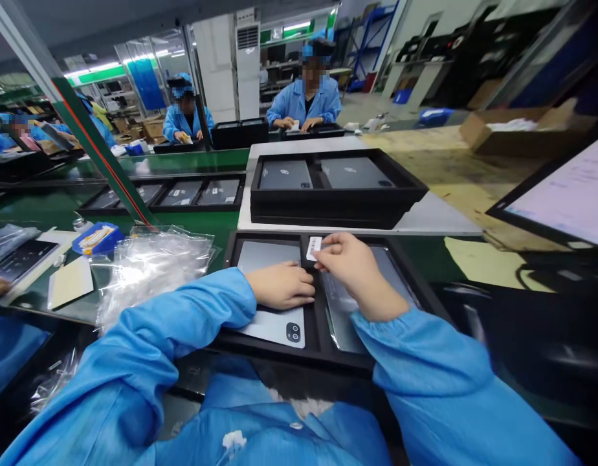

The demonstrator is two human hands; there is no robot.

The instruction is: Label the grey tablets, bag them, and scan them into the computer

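Note:
My right hand [350, 265] is closed in a pinch on a small white label [314, 248] with dark printed marks, held over the tray's divider. Palm down, my left hand [282, 286] rests across a silver tablet [272, 327], its fingers loosely bent towards the divider and nothing seen in them. That tablet lies back up, its camera block at the lower right corner. Beneath my right hand and wrist, a second tablet [335, 304] with a shiny clear film or bag sits in the right compartment. Both tablets are in a black tray [323, 346].
Stacked black trays [328, 200] with tablets stand behind mine. Clear plastic bags [156, 265] and a blue bin [98, 238] lie left. A green-and-grey post [92, 142] rises left; a monitor [565, 188] is at right. Co-workers [306, 97] sit across the line.

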